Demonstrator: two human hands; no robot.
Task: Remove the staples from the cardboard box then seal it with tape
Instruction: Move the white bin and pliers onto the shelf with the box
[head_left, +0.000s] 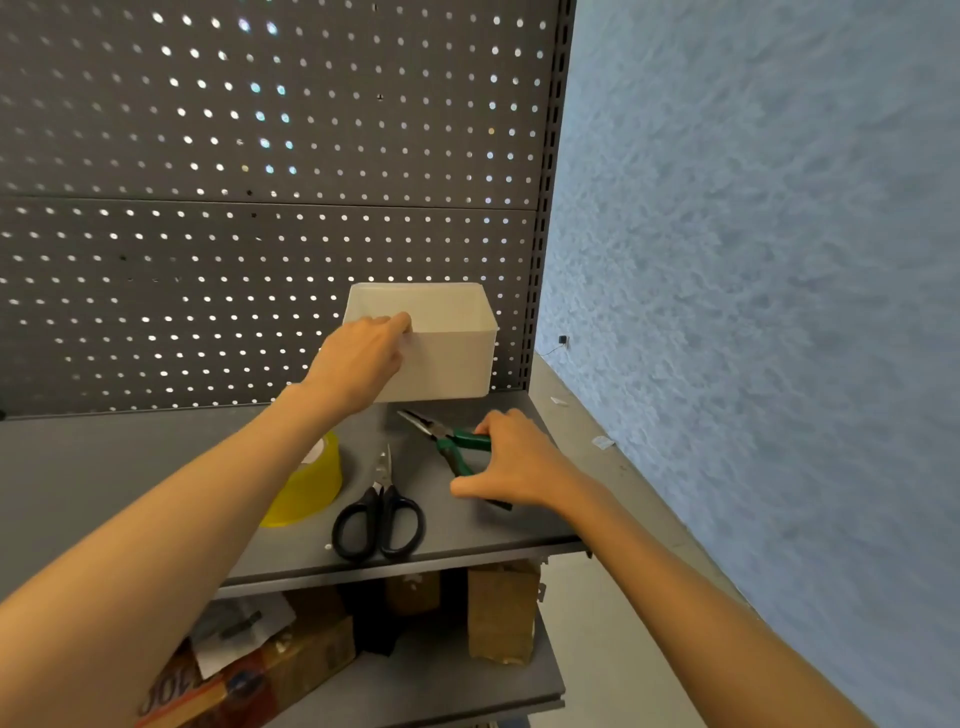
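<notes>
left hand (363, 358) gripping white bin (452, 358) rim, right hand (511, 467) around green pliers (452, 447) handles

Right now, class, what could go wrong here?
The left hand grips only the rim of the white bin, so it might tip if pulled. The right hand is closing on green pliers near the shelf edge; the scissors alongside could get knocked off.

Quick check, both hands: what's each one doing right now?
Left hand: grips the near rim of the white box.
Right hand: fingers curled round the green-handled pliers on the shelf.
</notes>
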